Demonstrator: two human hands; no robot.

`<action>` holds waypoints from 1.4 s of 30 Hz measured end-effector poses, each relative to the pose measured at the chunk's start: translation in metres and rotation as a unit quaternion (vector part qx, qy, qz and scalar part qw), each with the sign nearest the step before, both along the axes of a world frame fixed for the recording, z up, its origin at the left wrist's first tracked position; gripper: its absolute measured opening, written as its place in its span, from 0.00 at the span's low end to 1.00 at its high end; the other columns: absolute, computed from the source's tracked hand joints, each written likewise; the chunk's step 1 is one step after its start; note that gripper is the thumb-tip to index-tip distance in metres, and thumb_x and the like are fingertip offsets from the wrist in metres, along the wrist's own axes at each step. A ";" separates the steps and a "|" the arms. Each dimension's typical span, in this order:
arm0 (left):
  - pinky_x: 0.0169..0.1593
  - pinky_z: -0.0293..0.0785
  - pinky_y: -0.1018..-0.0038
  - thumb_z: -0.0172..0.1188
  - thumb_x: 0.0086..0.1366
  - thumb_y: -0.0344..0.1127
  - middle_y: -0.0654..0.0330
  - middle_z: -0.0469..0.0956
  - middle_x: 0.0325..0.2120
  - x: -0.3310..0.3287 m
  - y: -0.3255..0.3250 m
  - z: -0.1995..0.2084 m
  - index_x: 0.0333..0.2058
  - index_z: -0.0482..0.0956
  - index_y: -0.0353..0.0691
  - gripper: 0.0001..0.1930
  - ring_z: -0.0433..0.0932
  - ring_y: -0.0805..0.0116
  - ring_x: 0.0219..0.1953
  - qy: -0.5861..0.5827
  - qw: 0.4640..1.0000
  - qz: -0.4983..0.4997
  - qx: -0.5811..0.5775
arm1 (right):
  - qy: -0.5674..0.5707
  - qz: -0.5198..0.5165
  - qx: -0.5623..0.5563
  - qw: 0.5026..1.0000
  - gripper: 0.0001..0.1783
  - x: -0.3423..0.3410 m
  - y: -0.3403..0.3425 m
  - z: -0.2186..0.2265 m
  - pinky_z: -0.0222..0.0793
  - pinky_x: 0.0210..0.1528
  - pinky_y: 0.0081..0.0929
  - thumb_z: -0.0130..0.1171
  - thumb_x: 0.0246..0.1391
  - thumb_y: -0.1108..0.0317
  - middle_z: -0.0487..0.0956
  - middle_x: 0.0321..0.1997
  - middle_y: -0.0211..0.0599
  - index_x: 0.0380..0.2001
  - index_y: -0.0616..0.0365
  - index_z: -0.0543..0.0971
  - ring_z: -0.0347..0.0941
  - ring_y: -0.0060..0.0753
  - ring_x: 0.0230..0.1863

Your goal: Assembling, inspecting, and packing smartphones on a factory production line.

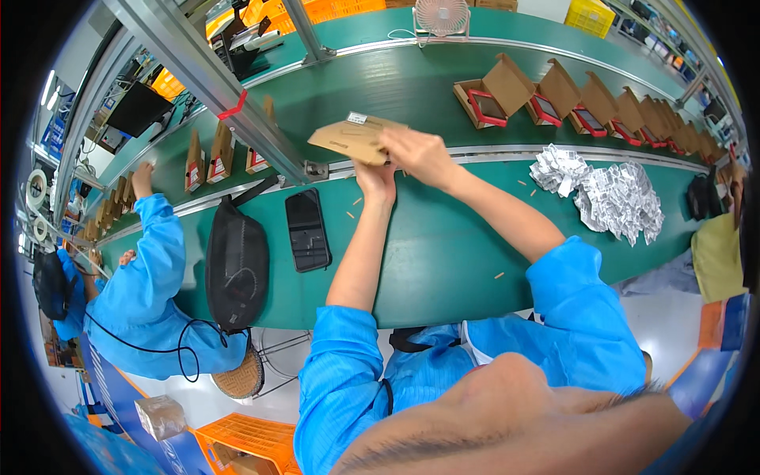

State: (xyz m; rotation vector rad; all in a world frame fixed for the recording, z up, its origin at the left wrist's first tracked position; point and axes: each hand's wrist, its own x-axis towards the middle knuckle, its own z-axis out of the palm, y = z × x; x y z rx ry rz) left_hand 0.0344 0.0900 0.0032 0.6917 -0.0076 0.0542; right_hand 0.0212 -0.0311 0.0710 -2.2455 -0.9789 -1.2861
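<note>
A flat brown cardboard box with a small white label is held up tilted over the conveyor's near edge. My left hand grips it from below, its fingers partly hidden under the box. My right hand closes over the box's right end, fingers bent against the cardboard. Beyond my hands, to the right, a row of open cardboard boxes stands on the green belt, the nearer ones each showing a red-framed flat item.
A heap of white paper slips lies right on the green bench. Left are a black phone and a black bag. A metal post rises nearby. A co-worker's blue sleeve reaches toward more boxes. A fan stands behind.
</note>
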 end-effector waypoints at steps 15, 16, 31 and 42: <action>0.43 0.74 0.57 0.53 0.65 0.43 0.56 0.69 0.41 -0.013 -0.012 0.018 0.57 0.54 0.47 0.26 0.72 0.63 0.42 0.001 0.997 -0.064 -0.034 | 0.578 -0.002 0.519 0.630 0.15 0.002 -0.073 -0.053 0.73 0.30 0.23 0.51 0.58 0.64 0.78 0.38 0.44 0.40 0.67 0.72 0.78 0.28 0.32; 0.44 0.75 0.57 0.56 0.63 0.41 0.57 0.70 0.39 -0.013 -0.013 0.018 0.54 0.56 0.43 0.25 0.74 0.63 0.39 0.017 0.999 -0.044 0.002 | 0.509 0.002 0.486 0.710 0.14 -0.012 -0.068 -0.052 0.72 0.30 0.24 0.51 0.58 0.65 0.78 0.36 0.43 0.39 0.67 0.72 0.77 0.28 0.31; 0.41 0.77 0.61 0.65 0.56 0.41 0.52 0.70 0.37 -0.018 -0.030 0.018 0.48 0.53 0.35 0.32 0.75 0.62 0.39 0.039 0.995 0.051 0.081 | 0.599 0.106 0.552 0.571 0.11 -0.039 -0.018 -0.054 0.67 0.27 0.17 0.60 0.51 0.69 0.80 0.30 0.31 0.36 0.64 0.80 0.72 0.18 0.25; 0.42 0.78 0.66 0.66 0.55 0.40 0.54 0.65 0.39 -0.028 -0.037 0.027 0.50 0.52 0.35 0.34 0.72 0.67 0.40 0.002 0.984 0.121 0.130 | 0.486 0.093 0.609 0.620 0.08 -0.039 -0.002 -0.054 0.64 0.24 0.17 0.59 0.48 0.69 0.80 0.26 0.32 0.29 0.63 0.82 0.69 0.17 0.21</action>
